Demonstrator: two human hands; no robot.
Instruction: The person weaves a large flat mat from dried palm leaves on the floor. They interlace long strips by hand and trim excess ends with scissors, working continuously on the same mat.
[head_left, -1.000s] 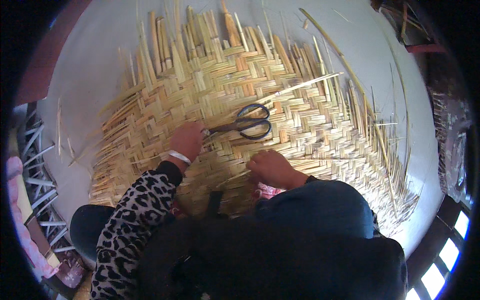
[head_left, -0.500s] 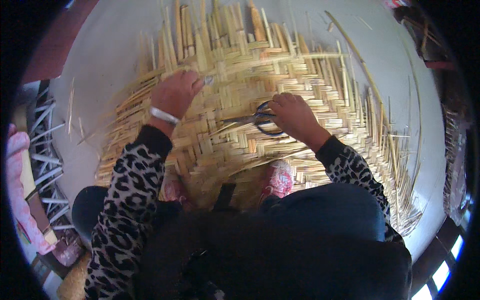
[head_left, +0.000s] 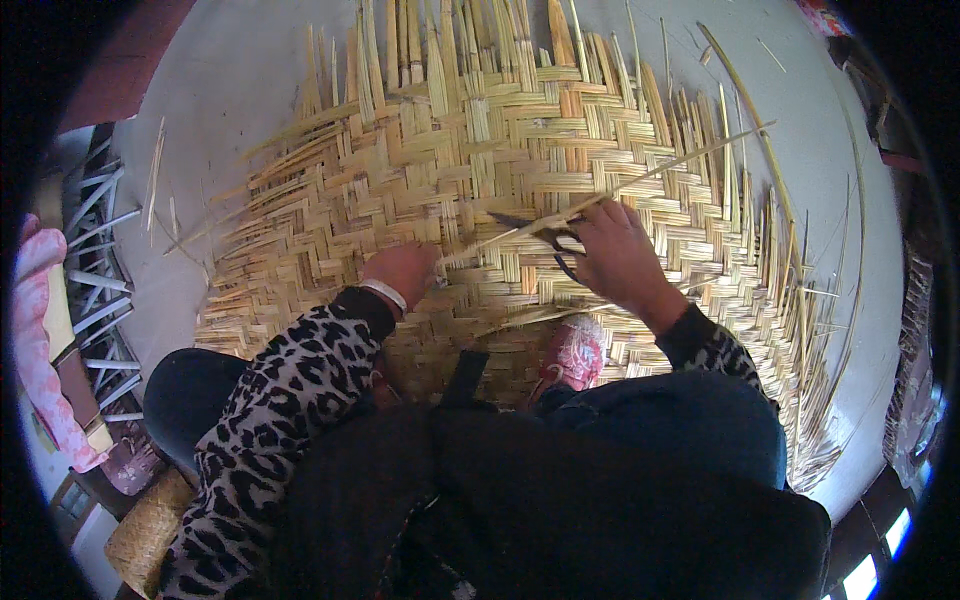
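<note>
A large woven mat of split cane or bamboo spreads beneath both hands. My left hand, a white band at its wrist, is closed on the near end of a long thin strip. From there the strip slants up to the right, past my right hand and over the mat. My right hand grips dark-handled scissors, their blades pointing left and lying by the strip. The fingers partly hide the scissor handles. Whether the blades touch the strip I cannot tell.
Loose strip ends fringe the mat's far and right edges. A long cane lies along the right side on the grey floor. Thin scraps lie at the left, near a metal rack. My red shoe rests on the mat.
My left hand has come down and nearer with the strip's end, which now slants. My right hand has shifted slightly right with the scissors, whose blades now lie by the strip.
</note>
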